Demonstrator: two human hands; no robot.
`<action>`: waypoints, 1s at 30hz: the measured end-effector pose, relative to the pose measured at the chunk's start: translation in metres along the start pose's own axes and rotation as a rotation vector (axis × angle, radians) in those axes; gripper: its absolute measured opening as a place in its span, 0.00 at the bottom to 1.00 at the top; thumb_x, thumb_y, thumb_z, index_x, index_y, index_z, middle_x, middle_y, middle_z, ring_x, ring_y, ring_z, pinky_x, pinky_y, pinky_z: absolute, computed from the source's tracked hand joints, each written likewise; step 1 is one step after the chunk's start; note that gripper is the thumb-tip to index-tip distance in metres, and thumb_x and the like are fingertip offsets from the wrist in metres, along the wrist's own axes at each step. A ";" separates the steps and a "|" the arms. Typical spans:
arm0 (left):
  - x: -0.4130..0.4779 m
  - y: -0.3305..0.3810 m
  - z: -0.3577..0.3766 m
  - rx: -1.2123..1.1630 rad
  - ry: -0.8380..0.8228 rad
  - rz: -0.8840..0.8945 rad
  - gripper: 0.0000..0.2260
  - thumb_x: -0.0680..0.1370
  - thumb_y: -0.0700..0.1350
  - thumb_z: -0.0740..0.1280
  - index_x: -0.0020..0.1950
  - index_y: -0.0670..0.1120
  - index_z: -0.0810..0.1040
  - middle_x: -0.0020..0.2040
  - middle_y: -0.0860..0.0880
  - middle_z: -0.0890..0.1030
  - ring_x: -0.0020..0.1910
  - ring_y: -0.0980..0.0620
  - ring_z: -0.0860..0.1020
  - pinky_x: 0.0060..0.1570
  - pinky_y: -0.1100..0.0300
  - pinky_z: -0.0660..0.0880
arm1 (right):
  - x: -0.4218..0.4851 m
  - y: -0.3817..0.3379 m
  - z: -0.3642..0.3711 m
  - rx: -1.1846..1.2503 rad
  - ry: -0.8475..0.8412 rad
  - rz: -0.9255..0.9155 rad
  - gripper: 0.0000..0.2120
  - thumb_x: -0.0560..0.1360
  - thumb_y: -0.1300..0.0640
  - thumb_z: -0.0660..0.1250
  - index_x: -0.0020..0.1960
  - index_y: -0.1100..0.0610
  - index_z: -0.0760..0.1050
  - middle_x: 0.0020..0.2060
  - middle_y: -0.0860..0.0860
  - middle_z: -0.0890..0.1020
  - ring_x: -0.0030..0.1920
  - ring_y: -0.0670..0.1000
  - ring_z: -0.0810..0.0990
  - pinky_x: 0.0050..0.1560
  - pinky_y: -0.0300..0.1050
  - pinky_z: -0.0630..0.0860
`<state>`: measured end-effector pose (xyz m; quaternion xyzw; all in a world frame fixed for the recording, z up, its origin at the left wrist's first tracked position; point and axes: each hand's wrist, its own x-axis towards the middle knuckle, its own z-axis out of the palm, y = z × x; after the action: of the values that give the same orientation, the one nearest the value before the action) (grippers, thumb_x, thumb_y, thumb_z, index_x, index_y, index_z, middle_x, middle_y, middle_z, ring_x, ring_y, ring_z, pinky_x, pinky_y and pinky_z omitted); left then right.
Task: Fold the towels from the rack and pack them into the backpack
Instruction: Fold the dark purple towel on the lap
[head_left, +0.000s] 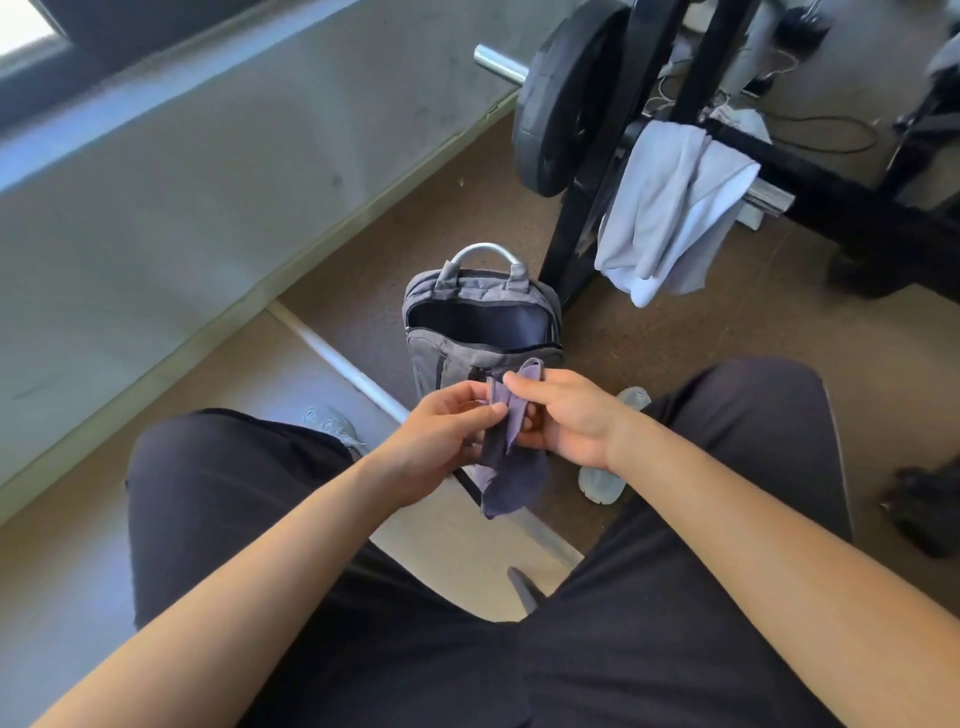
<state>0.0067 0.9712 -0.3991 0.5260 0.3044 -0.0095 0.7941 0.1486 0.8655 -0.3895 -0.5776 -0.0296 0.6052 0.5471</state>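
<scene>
A small purple towel (511, 467) hangs bunched between my knees. My left hand (441, 436) pinches its upper edge, and my right hand (566, 415) grips the same edge from the other side, fingers curled round the cloth. Just beyond my hands a grey backpack (457, 364) stands upright on the floor with its main compartment unzipped and dark inside. A light blue-white towel (670, 208) is draped over a bar of the black weight rack (810, 176) at the upper right.
A black weight plate (561, 98) sits on a steel bar to the left of the rack. A barbell shaft (337, 358) lies on the brown floor at the left. My grey shoes (332, 423) flank the backpack. A dark object (924, 509) lies at the right edge.
</scene>
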 end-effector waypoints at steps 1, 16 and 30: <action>0.001 -0.002 -0.001 -0.001 0.011 -0.005 0.03 0.83 0.39 0.66 0.56 0.42 0.78 0.48 0.44 0.83 0.44 0.49 0.78 0.45 0.55 0.73 | 0.000 0.000 0.000 -0.010 -0.012 -0.009 0.17 0.83 0.58 0.63 0.66 0.70 0.73 0.51 0.65 0.76 0.51 0.62 0.78 0.55 0.54 0.81; 0.005 0.007 -0.008 -0.033 -0.001 0.033 0.16 0.75 0.46 0.75 0.60 0.45 0.81 0.49 0.45 0.84 0.45 0.49 0.83 0.49 0.57 0.80 | 0.006 0.001 0.004 0.069 -0.035 -0.006 0.21 0.83 0.60 0.62 0.72 0.69 0.69 0.52 0.64 0.78 0.56 0.61 0.77 0.64 0.57 0.75; 0.009 0.001 -0.008 0.405 0.247 0.381 0.17 0.75 0.28 0.69 0.54 0.48 0.86 0.46 0.53 0.87 0.43 0.60 0.82 0.48 0.63 0.78 | 0.004 -0.001 0.000 0.145 0.005 -0.045 0.07 0.83 0.56 0.64 0.48 0.57 0.76 0.32 0.52 0.77 0.36 0.51 0.80 0.45 0.47 0.82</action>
<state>0.0104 0.9815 -0.4048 0.7184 0.2865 0.1432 0.6175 0.1502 0.8690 -0.3911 -0.5371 0.0027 0.5920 0.6009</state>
